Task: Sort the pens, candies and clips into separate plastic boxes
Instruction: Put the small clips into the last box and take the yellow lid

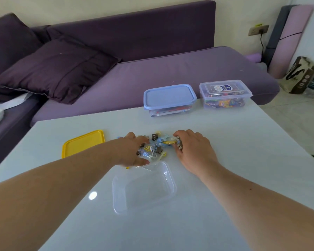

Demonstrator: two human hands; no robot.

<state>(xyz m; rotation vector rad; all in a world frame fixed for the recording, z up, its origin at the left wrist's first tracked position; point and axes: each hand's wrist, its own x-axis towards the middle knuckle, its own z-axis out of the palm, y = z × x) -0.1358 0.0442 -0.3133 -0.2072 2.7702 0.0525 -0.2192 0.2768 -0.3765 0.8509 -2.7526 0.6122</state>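
A heap of small clips (157,147) in brown, blue and yellow lies mid-table. My left hand (132,151) rests on the heap's left side with fingers curled among the clips. My right hand (192,147) cups the heap's right side, fingertips closed on a few clips. Just in front of the heap stands a clear lidless plastic box (143,189) with nothing in it. At the far edge sit a box with a blue lid (169,98) holding pens and a clear lidded box (225,93) full of candies.
A yellow lid (80,144) lies flat to the left of the heap. The white glossy table (243,160) ends at a purple sofa (152,73) with dark cushions. A paper bag (297,75) and bottles stand on the floor at far right.
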